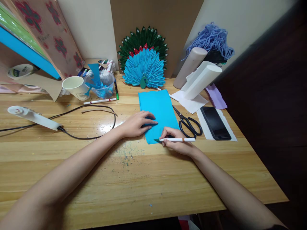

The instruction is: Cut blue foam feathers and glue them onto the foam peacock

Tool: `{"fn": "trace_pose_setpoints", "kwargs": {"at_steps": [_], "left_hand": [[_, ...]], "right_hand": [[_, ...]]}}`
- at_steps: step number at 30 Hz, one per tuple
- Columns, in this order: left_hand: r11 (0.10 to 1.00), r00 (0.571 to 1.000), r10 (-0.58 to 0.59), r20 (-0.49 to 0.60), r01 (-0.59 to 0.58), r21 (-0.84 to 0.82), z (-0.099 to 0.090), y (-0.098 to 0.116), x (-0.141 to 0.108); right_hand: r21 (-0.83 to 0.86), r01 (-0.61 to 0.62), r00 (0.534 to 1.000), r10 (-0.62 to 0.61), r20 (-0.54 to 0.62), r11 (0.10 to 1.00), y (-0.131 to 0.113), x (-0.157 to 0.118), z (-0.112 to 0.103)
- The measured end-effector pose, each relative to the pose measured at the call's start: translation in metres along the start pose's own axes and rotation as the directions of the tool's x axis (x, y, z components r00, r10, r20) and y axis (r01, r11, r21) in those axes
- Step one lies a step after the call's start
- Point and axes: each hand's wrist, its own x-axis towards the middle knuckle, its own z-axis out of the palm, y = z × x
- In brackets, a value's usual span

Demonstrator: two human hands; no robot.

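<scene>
There's the table [153,185], blue paper [155,102] lying on it, speckled wood out to the near edge; left hand [137,124], loosely spread, hides part of the paper's left edge, gripping nothing; right hand [177,146] curls beside the scissors [183,117], pinching a pen [188,140] near the paper's lower edge, tip contact hard to tell

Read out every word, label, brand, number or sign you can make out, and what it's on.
No text can be read.
Round roll at far left: printing, too small and blurred.
Paper cup: print low on its side, too small.
Black-and-green marker: tiny marks, unreadable.
White marker in the right hand, blue paper: no lettering I can make out.
</scene>
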Motion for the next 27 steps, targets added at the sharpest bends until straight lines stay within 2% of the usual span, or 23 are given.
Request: {"fn": "trace_pose_setpoints", "kwargs": {"at_steps": [4,7,10,14,18,22,27], "left_hand": [[1.000,1.000,0.000,0.000,0.000,0.001,0.000,0.000,0.000],[1.000,1.000,-0.002,0.003,0.002,0.003,0.000,0.000,0.001],[1.000,1.000,-0.005,0.005,0.005,0.002,-0.001,0.000,0.001],[1.000,1.000,-0.010,0.012,0.010,0.006,-0.001,0.001,0.001],[1.000,1.000,-0.010,0.018,0.010,0.012,-0.001,0.002,0.001],[1.000,1.000,-0.012,0.015,0.011,0.011,-0.001,0.001,0.001],[1.000,1.000,-0.008,0.014,0.009,-0.002,-0.001,0.000,0.001]], "right_hand": [[0.161,0.025,0.998,-0.034,0.052,0.987,0.004,0.001,-0.002],[0.272,0.111,0.992,-0.092,-0.083,0.956,0.007,0.003,0.000],[0.202,0.108,0.977,-0.067,-0.201,0.973,0.008,0.003,0.004],[0.047,0.048,0.978,-0.038,-0.203,0.998,0.005,0.003,0.008],[-0.043,0.051,0.978,-0.059,-0.201,0.998,0.002,0.002,0.008],[-0.063,0.069,0.975,-0.081,-0.207,0.996,0.002,0.002,0.005],[0.011,0.089,0.972,-0.084,-0.220,0.996,0.006,0.002,0.003]]}}
